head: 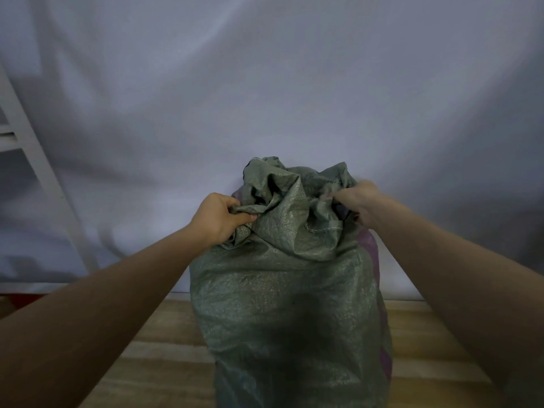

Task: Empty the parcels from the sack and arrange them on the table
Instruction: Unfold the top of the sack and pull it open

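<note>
One green woven sack (282,304) stands upright on a light wooden surface (164,348), filling the lower middle of the view. Its fabric is dull olive green, crinkled, with a faint sheen, and the body bulges full. Along the sack's right side a strip of purple material (371,245) shows; what it is cannot be told. No parcels are in sight.

Two bare forearms reach in from either side of the sack. At the sack's gathered top, the left hand (216,217) grips a bunch of fabric on the left of the mouth, fingers curled round it. The right hand (360,201) pinches the fabric on the right of the mouth. The mouth is crumpled into loose folds between the two hands.

Behind the sack hangs one pale grey cloth backdrop (265,83). Far left of the sack, one white slanted frame (32,160) leans against the backdrop.
</note>
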Demonstrator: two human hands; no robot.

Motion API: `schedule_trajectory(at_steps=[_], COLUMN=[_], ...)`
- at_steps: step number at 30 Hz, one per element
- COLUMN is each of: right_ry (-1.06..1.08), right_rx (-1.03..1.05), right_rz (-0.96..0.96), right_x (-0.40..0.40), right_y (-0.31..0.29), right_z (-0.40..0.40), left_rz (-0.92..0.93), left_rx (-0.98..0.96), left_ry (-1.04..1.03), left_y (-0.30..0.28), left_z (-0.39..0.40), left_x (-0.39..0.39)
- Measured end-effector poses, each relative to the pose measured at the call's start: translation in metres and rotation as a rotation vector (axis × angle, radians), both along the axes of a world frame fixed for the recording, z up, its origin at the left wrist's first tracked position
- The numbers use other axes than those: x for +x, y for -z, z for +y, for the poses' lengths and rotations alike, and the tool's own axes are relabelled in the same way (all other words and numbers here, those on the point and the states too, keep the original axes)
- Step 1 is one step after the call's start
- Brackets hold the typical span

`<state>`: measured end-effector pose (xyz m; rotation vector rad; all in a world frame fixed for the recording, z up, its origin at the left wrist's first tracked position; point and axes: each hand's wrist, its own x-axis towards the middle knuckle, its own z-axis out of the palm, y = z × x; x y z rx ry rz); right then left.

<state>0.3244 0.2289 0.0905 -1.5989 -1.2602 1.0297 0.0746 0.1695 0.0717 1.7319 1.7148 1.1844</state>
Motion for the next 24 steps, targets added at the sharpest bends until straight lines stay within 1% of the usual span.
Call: schedule_trajectory(at_steps=[3, 6, 9, 11, 13, 14, 16, 18, 20, 22, 24], right_ry=[0.07, 0.112, 0.207, 0.277, 0.255, 0.223, 0.177, 0.197, 0.269, 0.338, 0.404], right_rx=[0.056, 0.211, 0.39, 0.501, 0.57, 0.598, 0.585, 0.58, 0.604, 0.672, 0.748], right_rz=[-0.129, -0.293, -0.398, -0.395, -0.377, -0.404, -0.438, -0.424, -0.389, -0.328, -0.273], right_x=[0.01, 0.016, 0.015, 0.015, 0.014, 0.014, 0.012, 0.009, 0.004, -0.003, -0.005], right_y=[0.004, 0.0, -0.017, -0.028, -0.03, -0.029, -0.027, -0.036, -0.055, -0.076, -0.085], right_z=[0.002, 0.003, -0.001, -0.002, -0.004, -0.003, -0.007, -0.006, -0.002, 0.002, 0.007], left_rz=[-0.028, -0.112, -0.229, -0.32, -0.374, -0.375, -0.397, -0.46, -0.492, -0.543, -0.583], left_rx=[0.004, 0.018, 0.094, 0.126, 0.112, 0.088, 0.037, 0.036, 0.101, 0.194, 0.259], left_ry=[-0.018, -0.066, -0.123, -0.125, -0.105, -0.098, -0.1, -0.125, -0.17, -0.194, -0.202], left_y=[0.003, -0.004, -0.027, -0.045, -0.053, -0.053, -0.049, -0.053, -0.072, -0.097, -0.111], left_z=[-0.001, -0.001, 0.004, 0.006, 0.006, 0.005, 0.003, 0.007, 0.019, 0.03, 0.036], left_x=[-0.005, -0.008, -0.006, -0.005, -0.009, -0.012, -0.013, -0.011, -0.008, -0.006, -0.003])
